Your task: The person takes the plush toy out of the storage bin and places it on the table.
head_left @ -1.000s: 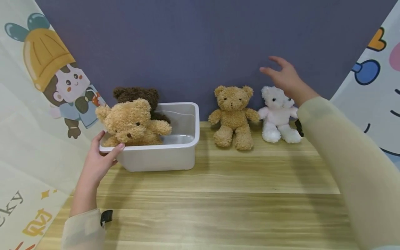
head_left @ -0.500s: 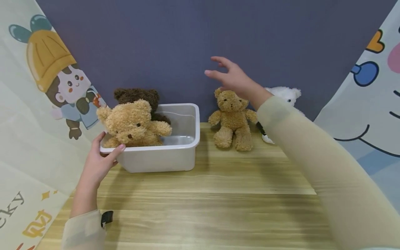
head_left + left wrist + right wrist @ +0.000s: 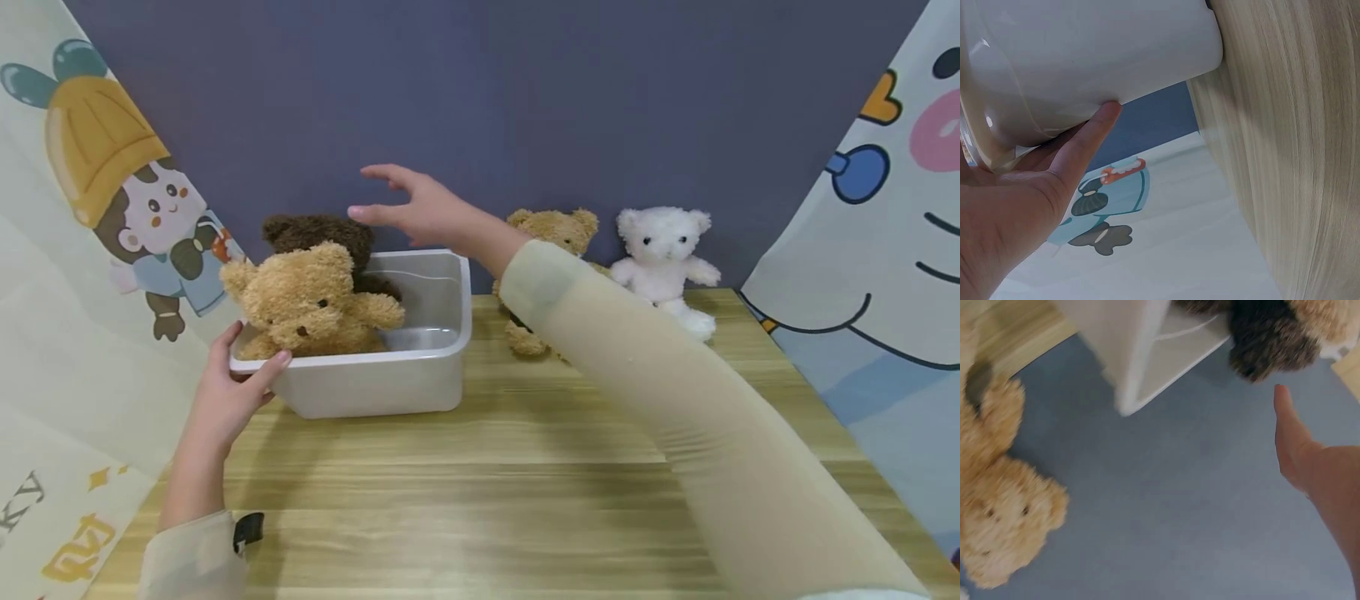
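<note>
A white plastic bin [image 3: 420, 367] stands on the wooden table [image 3: 480, 483] at the left. In it sit a light tan teddy bear [image 3: 307, 300] and, behind it, a dark brown bear [image 3: 318, 235]. My left hand [image 3: 236, 387] grips the bin's near left corner, thumb over the rim; the left wrist view shows its fingers [image 3: 1085, 140] under the bin's wall [image 3: 1085, 56]. My right hand [image 3: 412, 208] hovers open, fingers spread, above the bin, holding nothing. A tan bear [image 3: 558, 229] and a white bear [image 3: 663, 254] sit against the back wall.
A dark blue backdrop [image 3: 480, 100] closes the far side. Cartoon-printed curtains hang at the left [image 3: 90, 250] and right [image 3: 885, 208]. My right sleeve [image 3: 660, 392] partly hides the standing tan bear.
My right hand has swept left, from above the white bear past the tan bear to over the bin. The left hand has kept its hold on the bin.
</note>
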Demonstrator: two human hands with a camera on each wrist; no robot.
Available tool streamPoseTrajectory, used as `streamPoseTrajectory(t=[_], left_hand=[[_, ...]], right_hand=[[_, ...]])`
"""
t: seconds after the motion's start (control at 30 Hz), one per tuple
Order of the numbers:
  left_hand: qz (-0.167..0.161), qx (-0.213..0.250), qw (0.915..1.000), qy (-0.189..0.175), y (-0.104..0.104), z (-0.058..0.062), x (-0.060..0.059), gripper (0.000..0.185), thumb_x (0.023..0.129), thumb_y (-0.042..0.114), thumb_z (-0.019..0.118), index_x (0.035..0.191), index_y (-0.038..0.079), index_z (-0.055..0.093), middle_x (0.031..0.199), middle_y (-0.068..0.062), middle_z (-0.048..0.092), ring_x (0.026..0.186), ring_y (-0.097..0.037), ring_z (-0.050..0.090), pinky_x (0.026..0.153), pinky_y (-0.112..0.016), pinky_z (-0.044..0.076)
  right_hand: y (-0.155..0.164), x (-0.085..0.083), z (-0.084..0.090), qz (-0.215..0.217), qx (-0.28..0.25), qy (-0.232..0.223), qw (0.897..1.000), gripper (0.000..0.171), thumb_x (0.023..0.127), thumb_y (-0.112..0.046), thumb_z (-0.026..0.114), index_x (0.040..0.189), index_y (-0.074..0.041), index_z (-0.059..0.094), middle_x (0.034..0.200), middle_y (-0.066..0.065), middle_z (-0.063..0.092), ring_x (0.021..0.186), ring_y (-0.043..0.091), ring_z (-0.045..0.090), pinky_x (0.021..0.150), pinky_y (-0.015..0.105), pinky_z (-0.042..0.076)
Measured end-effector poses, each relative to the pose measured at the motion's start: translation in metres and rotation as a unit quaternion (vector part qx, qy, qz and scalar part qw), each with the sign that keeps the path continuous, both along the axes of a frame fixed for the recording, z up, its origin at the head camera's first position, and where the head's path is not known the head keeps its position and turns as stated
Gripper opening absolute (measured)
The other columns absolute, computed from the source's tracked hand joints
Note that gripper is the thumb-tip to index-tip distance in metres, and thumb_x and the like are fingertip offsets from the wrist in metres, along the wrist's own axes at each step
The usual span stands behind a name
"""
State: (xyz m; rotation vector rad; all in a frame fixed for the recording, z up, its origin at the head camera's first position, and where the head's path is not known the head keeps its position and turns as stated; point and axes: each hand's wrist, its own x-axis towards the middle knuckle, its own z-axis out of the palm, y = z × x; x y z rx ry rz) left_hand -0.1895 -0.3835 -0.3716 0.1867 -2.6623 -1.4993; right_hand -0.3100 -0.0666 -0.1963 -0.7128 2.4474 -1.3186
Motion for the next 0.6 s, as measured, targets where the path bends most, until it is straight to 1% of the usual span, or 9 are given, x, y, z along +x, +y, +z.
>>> streamPoseTrajectory(t=[0.07, 0.1, 0.2, 0.27, 0.3, 0.33, 0.4, 0.43, 0.6], left_hand=[[0.0, 0.002, 1.0, -0.001, -0.001, 0.0, 0.001, 0.106, 0.103, 0.053, 0.064, 0.173, 0.02, -0.009, 0.167, -0.039, 0.021, 0.132, -0.042, 0.054, 0.078, -0.018, 0.064], [0.0, 0.002, 1.0, -0.003, -0.002, 0.0, 0.001, 0.106, 0.103, 0.053, 0.064, 0.173, 0.02, -0.01, 0.168, -0.039, 0.02, 0.133, -0.042, 0.054, 0.078, -0.018, 0.064], [-0.001, 0.002, 1.0, -0.007, -0.002, -0.001, 0.001, 0.107, 0.104, 0.053, 0.064, 0.172, 0.02, -0.011, 0.168, -0.04, 0.019, 0.134, -0.043, 0.054, 0.078, -0.018, 0.064], [-0.002, 0.002, 1.0, -0.008, -0.002, -0.002, 0.001, 0.107, 0.104, 0.053, 0.064, 0.172, 0.019, -0.011, 0.166, -0.041, 0.022, 0.134, -0.043, 0.054, 0.079, -0.018, 0.064], [-0.003, 0.001, 1.0, -0.009, -0.002, -0.002, 0.0, 0.107, 0.104, 0.053, 0.063, 0.172, 0.019, -0.011, 0.166, -0.041, 0.022, 0.134, -0.044, 0.053, 0.079, -0.019, 0.064], [-0.003, 0.001, 0.9999, -0.01, -0.002, -0.003, 0.0, 0.107, 0.104, 0.053, 0.063, 0.172, 0.019, -0.011, 0.166, -0.041, 0.022, 0.135, -0.044, 0.053, 0.08, -0.019, 0.065], [-0.005, 0.001, 0.9999, -0.01, -0.002, -0.003, -0.001, 0.107, 0.104, 0.054, 0.063, 0.172, 0.019, -0.012, 0.165, -0.042, 0.023, 0.135, -0.045, 0.052, 0.08, -0.02, 0.065], [-0.006, 0.002, 0.9999, -0.009, -0.002, -0.002, -0.001, 0.107, 0.104, 0.054, 0.063, 0.172, 0.019, -0.012, 0.165, -0.041, 0.023, 0.135, -0.046, 0.052, 0.08, -0.021, 0.065], [-0.008, 0.0, 0.9999, -0.007, -0.003, -0.002, -0.001, 0.11, 0.102, 0.057, 0.064, 0.172, 0.02, -0.012, 0.167, -0.039, 0.022, 0.134, -0.045, 0.052, 0.079, -0.021, 0.065]], right_hand=[[-0.017, 0.004, -0.002, 0.013, 0.013, 0.001, 1.0, 0.078, 0.099, -0.057, 0.069, 0.165, -0.051, 0.028, 0.179, -0.006, 0.015, 0.151, 0.022, 0.047, 0.107, 0.042, 0.06], [-0.025, 0.006, -0.003, 0.02, 0.02, 0.001, 1.0, 0.078, 0.099, -0.057, 0.069, 0.165, -0.05, 0.028, 0.179, -0.006, 0.016, 0.139, 0.021, 0.055, 0.101, 0.04, 0.061], [-0.045, 0.013, -0.007, 0.038, 0.051, 0.011, 0.998, 0.08, 0.098, -0.058, 0.07, 0.165, -0.047, 0.029, 0.178, -0.007, 0.019, 0.123, 0.016, 0.06, 0.087, 0.034, 0.061], [-0.054, 0.016, -0.009, 0.05, 0.076, 0.028, 0.996, 0.08, 0.098, -0.059, 0.07, 0.166, -0.046, 0.03, 0.177, -0.009, 0.02, 0.127, 0.016, 0.058, 0.093, 0.034, 0.059], [-0.058, 0.017, -0.009, 0.057, 0.087, 0.038, 0.994, 0.08, 0.098, -0.059, 0.07, 0.166, -0.044, 0.03, 0.177, -0.01, 0.021, 0.134, 0.017, 0.056, 0.101, 0.034, 0.058], [-0.061, 0.018, -0.01, 0.061, 0.099, 0.048, 0.992, 0.081, 0.098, -0.06, 0.07, 0.166, -0.043, 0.031, 0.177, -0.011, 0.023, 0.148, 0.014, 0.048, 0.11, 0.034, 0.055], [-0.066, 0.019, -0.01, 0.071, 0.119, 0.061, 0.989, 0.081, 0.098, -0.06, 0.069, 0.167, -0.042, 0.03, 0.176, -0.013, 0.023, 0.156, 0.015, 0.039, 0.121, 0.036, 0.048], [-0.068, 0.019, -0.01, 0.072, 0.129, 0.063, 0.987, 0.082, 0.098, -0.061, 0.069, 0.167, -0.042, 0.03, 0.176, -0.014, 0.023, 0.161, 0.012, 0.031, 0.127, 0.036, 0.043], [-0.077, 0.018, -0.015, 0.088, 0.155, 0.056, 0.982, 0.085, 0.097, -0.06, 0.07, 0.168, -0.041, 0.028, 0.177, -0.015, 0.02, 0.162, 0.011, 0.029, 0.128, 0.035, 0.041]])
